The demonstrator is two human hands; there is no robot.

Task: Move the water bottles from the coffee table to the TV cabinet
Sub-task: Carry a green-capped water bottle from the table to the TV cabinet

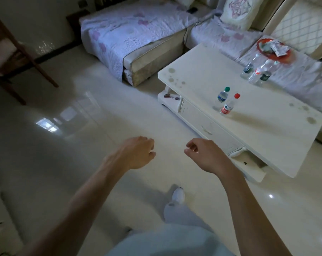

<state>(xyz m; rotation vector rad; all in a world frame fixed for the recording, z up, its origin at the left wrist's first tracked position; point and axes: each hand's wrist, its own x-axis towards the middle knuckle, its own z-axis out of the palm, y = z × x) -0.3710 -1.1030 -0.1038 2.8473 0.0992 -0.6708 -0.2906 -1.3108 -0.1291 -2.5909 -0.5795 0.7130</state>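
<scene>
Two small water bottles stand upright just beside each other near the middle of the white counter (258,130): a green-capped bottle (222,97) and, at its 4 o'clock, a red-capped bottle (229,105). At 2 o'clock from that pair, near the counter's far edge, a cluster of three more bottles (258,71) stands close together. Beyond them, a red plate (274,48) of wrappers sits on the sofa (138,34). At 7 o'clock from the pair, well apart from them, both hands hover over the tiled floor (64,145): the left hand (138,154) loosely curled and empty, the right hand (204,156) half-closed and empty too.
</scene>
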